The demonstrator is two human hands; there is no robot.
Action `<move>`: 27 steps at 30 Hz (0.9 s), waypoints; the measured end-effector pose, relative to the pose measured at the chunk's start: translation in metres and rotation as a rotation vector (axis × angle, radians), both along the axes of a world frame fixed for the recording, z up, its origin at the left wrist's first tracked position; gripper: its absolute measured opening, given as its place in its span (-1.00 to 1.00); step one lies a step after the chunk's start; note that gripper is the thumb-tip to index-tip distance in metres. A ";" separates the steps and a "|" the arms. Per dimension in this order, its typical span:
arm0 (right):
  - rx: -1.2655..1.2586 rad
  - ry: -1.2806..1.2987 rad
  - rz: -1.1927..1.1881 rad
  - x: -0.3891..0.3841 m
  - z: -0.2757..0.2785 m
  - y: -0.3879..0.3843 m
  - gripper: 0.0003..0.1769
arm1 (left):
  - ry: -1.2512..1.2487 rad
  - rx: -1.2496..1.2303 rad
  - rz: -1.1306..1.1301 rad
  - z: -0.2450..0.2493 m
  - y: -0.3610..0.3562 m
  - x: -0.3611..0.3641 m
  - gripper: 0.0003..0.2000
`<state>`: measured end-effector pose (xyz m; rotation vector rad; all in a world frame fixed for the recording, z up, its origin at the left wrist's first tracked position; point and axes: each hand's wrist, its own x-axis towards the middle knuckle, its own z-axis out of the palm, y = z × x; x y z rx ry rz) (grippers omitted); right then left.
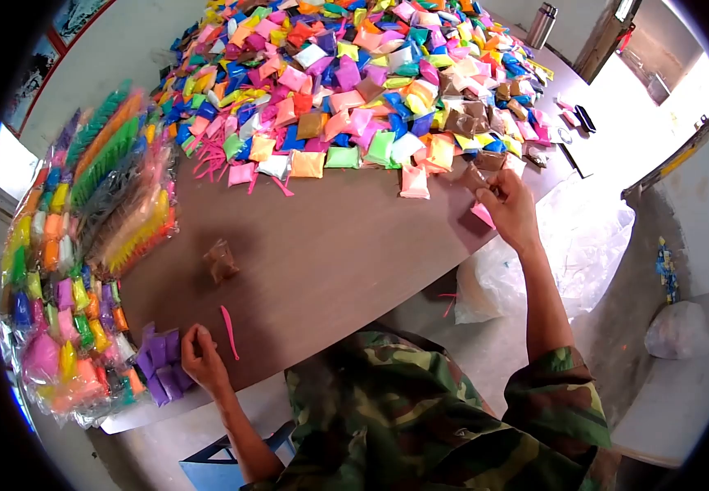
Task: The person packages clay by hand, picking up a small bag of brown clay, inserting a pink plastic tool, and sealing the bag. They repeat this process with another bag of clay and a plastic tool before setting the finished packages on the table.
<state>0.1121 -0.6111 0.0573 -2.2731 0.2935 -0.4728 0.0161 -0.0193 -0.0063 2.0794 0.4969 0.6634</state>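
Note:
My right hand [506,209] is at the near right edge of the pile, fingers pinched on a small brown packet [474,177]. Just beneath that hand, a pink packet [483,214] lies on the table. My left hand [200,360] rests low at the table's front left with its fingers curled; whatever they may hold is hidden. Beside it sits a cluster of purple packets [160,360]. A pink plastic modelling tool [230,331] lies to the right of the left hand. Farther in, a lone brown packet [221,262] sits on the brown table [330,245].
A large heap of colourful small packets [346,82] covers the table's far side. Clear bags of packets and coloured plastic tools [113,180] line the left edge. A metal flask [542,26] stands at the back. A clear plastic bag [546,254] hangs by the right edge.

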 end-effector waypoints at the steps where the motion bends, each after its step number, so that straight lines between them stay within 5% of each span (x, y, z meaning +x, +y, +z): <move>1: 0.275 0.058 0.077 -0.007 0.006 0.013 -0.79 | -0.010 -0.070 0.033 0.002 0.000 -0.002 -0.75; 2: 0.555 0.050 0.137 -0.015 0.014 0.033 -0.76 | -0.010 -0.059 0.042 0.005 -0.004 -0.004 -0.75; 5: 0.809 -0.012 0.301 -0.031 0.005 0.073 -0.69 | -0.124 0.053 0.060 0.019 -0.028 -0.008 -0.76; 9: 0.963 0.088 0.449 -0.043 -0.002 0.136 -0.67 | -0.200 0.047 -0.320 0.038 -0.081 -0.002 -0.72; 11: 1.000 0.111 0.523 -0.046 -0.009 0.164 -0.70 | 0.089 -0.015 -0.473 0.062 -0.119 0.004 -0.65; 18: 0.916 0.262 0.720 -0.059 -0.008 0.212 -0.68 | 0.154 -0.447 -0.727 0.064 -0.181 0.022 -0.69; 27: 0.872 0.319 0.742 -0.059 -0.027 0.227 -0.74 | 0.044 -0.621 -0.621 0.036 -0.168 0.015 -0.82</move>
